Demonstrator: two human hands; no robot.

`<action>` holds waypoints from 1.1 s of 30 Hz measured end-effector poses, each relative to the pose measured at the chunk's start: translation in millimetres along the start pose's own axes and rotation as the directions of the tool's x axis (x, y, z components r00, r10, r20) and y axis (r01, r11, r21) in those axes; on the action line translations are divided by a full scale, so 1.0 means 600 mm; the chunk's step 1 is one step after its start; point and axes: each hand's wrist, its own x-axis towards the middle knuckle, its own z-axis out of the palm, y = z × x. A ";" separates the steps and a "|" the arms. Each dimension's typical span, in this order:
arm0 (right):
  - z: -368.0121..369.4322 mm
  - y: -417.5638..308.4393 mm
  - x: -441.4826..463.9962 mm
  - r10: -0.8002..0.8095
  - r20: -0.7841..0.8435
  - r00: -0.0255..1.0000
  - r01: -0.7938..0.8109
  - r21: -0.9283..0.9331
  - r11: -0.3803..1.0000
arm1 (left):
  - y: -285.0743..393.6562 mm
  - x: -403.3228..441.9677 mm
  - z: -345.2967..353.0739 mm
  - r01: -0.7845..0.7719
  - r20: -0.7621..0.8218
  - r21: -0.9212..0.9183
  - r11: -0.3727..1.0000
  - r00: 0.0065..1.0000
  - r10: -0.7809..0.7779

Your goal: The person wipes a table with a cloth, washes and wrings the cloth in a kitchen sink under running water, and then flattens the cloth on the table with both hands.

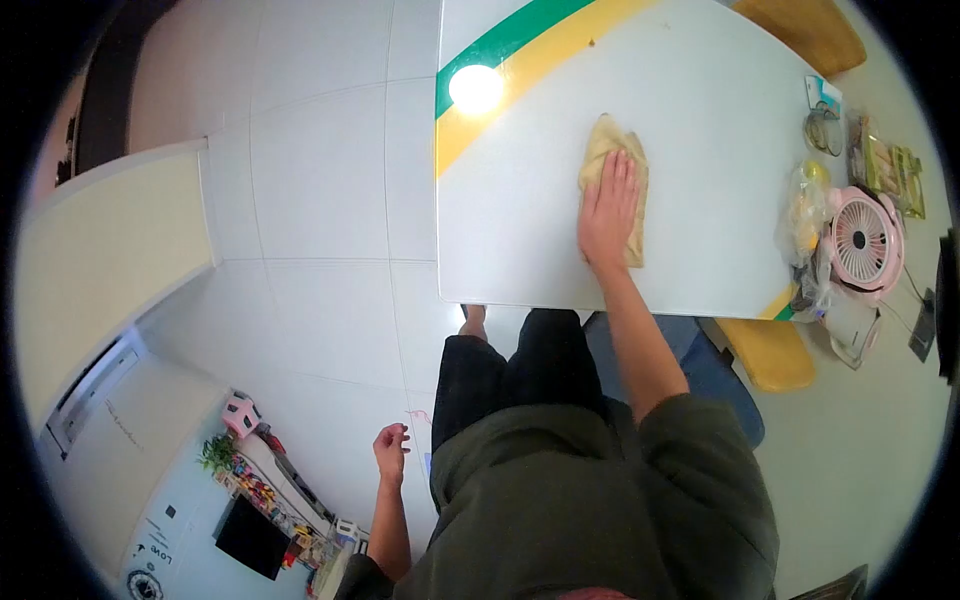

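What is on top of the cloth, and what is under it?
The right hand lies flat on the cloth, covering its middle. The table shows all around the cloth; the patch directly beneath it is covered and cannot be seen.

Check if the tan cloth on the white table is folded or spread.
Folded: the tan cloth shows overlapping layers and corners beyond the right hand.

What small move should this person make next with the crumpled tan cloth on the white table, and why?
Probably slide the tan cloth straight forward, away from the body, with the right hand. That hand lies flat on it, fingers pointing that way, and a small brown mark shows on the white tabletop just beyond, with nothing standing between.
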 end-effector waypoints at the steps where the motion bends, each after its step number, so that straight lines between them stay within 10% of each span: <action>1: 0.023 -0.028 0.009 0.078 -0.024 0.997 -0.079 -0.067 0.995 | -0.015 -0.007 -0.006 0.035 0.001 0.001 0.999 0.999 -0.035; 8: 0.120 -0.321 -0.005 -0.276 0.130 0.952 0.259 0.136 0.956 | -0.074 -0.042 -0.017 0.056 0.000 -0.012 0.998 0.998 -0.056; 14: 0.060 -0.255 -0.180 -0.529 0.319 0.787 0.444 0.304 0.843 | -0.081 -0.033 -0.063 0.028 0.023 0.009 1.000 0.999 -0.028; 21: -0.049 0.088 -0.254 0.097 0.083 0.992 -0.090 -0.093 0.992 | -0.087 0.010 -0.068 -0.040 0.021 -0.059 0.997 0.999 0.041; 25: 0.034 -0.017 -0.245 0.364 -0.185 0.913 -0.392 -0.151 0.907 | -0.125 0.023 -0.070 0.015 0.044 -0.081 0.997 0.999 -0.011; 33: 0.097 -0.346 -0.278 -0.215 0.357 0.909 0.204 0.068 0.977 | -0.062 -0.002 -0.069 -0.043 0.079 0.018 0.999 0.996 0.041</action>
